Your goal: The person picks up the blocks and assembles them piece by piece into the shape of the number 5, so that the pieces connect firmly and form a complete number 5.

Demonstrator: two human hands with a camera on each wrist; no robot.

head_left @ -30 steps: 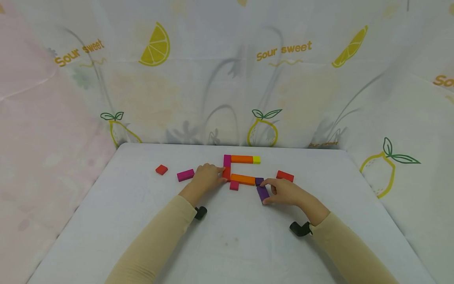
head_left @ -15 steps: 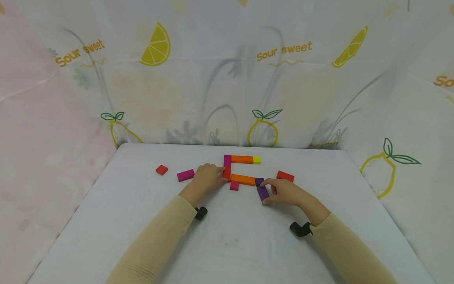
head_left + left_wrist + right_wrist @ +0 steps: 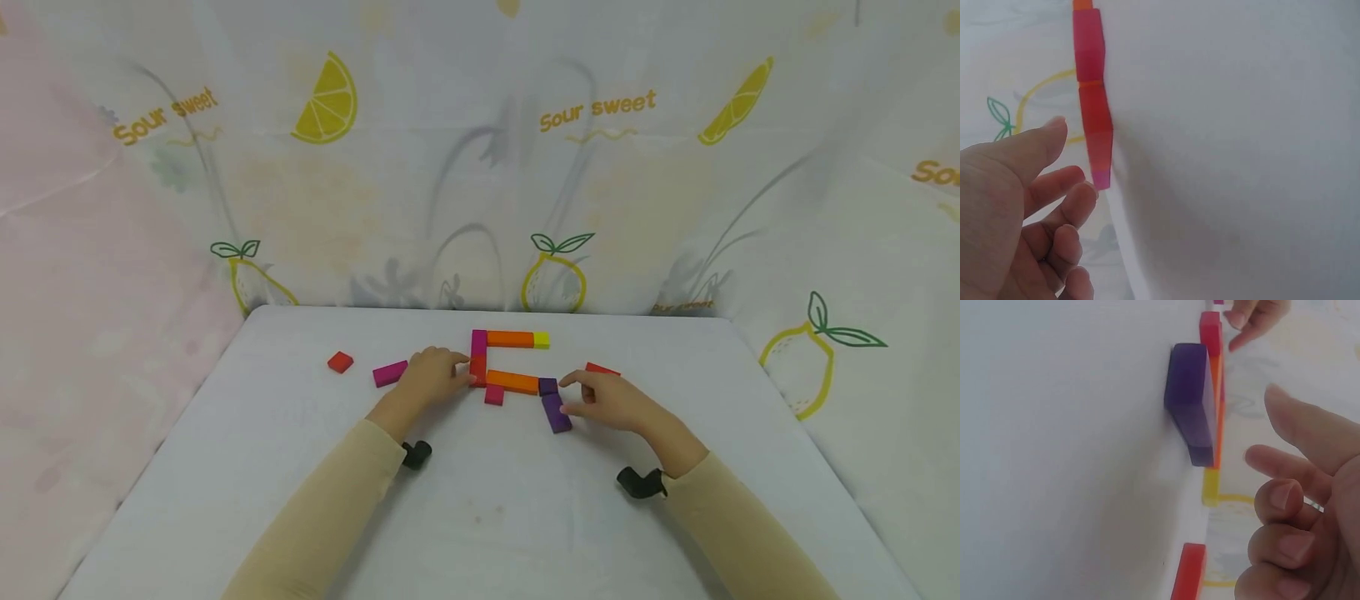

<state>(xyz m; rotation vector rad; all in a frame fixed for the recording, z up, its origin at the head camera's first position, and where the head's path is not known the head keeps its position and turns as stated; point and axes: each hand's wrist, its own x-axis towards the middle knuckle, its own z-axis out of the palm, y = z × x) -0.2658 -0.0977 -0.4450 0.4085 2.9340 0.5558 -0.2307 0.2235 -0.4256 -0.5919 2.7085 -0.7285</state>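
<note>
Your left hand and right hand flank the long purple block, relaxed, holding nothing; flat, it likely needs no support.

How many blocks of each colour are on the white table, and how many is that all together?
Red blocks: 3
Magenta blocks: 2
Pinkish-red block: 1
Orange blocks: 2
Yellow block: 1
Purple blocks: 2
Total in view: 11
</note>
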